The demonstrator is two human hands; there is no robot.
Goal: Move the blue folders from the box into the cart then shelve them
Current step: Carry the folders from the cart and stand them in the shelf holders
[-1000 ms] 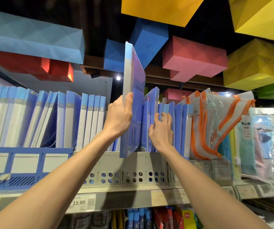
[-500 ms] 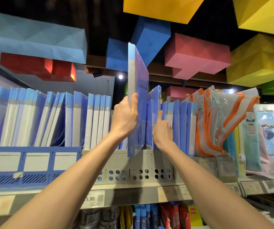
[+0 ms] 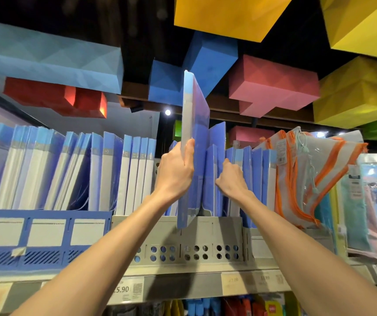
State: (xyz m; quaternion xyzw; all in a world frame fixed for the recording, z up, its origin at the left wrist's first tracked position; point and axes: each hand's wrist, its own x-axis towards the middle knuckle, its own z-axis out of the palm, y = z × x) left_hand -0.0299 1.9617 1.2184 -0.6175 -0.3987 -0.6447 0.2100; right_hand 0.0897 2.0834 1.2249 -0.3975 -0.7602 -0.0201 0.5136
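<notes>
Item: one blue folder [image 3: 195, 124], upright and rising well above the row, its lower end at the front lip of the grey rack [image 3: 205, 245] and not yet seated; the left hand [image 3: 176, 172] wraps its pale spine. The right hand [image 3: 232, 179], just to the right, has its fingers buried among the shelved folders [image 3: 259, 176], so grip or mere push cannot be told. Risk, as judged: the gap springs shut or the lower corner catches the lip, buckling a cover or nudging the pouches [image 3: 308, 174] leaning to the right.
</notes>
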